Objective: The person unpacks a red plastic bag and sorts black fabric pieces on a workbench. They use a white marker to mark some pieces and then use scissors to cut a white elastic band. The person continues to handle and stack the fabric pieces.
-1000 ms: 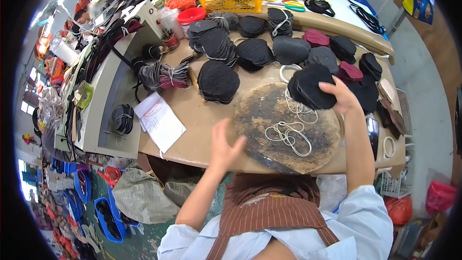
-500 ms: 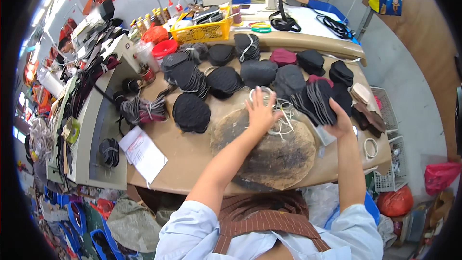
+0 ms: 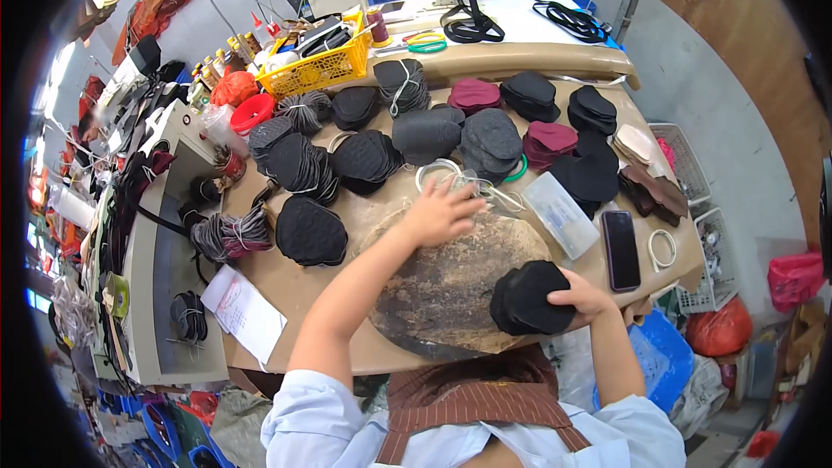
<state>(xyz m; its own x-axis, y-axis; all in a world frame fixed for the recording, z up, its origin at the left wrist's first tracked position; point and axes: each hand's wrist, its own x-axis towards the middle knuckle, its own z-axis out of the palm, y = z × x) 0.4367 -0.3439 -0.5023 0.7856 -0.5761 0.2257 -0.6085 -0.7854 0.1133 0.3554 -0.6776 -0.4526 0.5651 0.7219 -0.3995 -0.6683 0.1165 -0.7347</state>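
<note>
Your right hand (image 3: 582, 296) is closed over the top of a stack of black fabric pieces (image 3: 529, 297) at the near right edge of the stained round board (image 3: 442, 295), while your left hand (image 3: 442, 212) lies spread, fingers extended, at the board's far edge among loose rubber bands (image 3: 438, 173). The stack looks light, soft and floppy, likely to fan apart. Pinch it through its full thickness near the middle.

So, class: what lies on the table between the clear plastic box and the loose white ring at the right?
A black phone lies flat between the clear plastic box and the white ring, seen in the head view.
</note>
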